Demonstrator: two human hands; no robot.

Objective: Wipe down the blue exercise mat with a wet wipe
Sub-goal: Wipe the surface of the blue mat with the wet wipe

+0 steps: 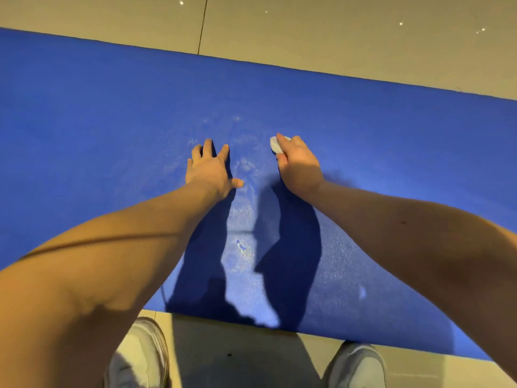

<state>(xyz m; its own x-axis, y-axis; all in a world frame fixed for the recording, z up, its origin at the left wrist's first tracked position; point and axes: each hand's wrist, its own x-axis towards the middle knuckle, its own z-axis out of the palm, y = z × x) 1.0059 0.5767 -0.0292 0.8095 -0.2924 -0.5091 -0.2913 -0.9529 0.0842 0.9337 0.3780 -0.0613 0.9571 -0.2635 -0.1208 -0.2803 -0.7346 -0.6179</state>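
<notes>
The blue exercise mat lies flat across the floor, filling the middle of the head view. My left hand presses flat on the mat with fingers spread. A little to its right, my right hand grips a bunched white wet wipe and holds it against the mat. Only the wipe's front end shows past my fingers. Pale damp streaks mark the mat between and below my hands.
Beige tiled floor runs beyond the mat's far edge and along its near edge. My two light shoes stand on the floor just before the near edge. My arms cast dark shadows on the mat.
</notes>
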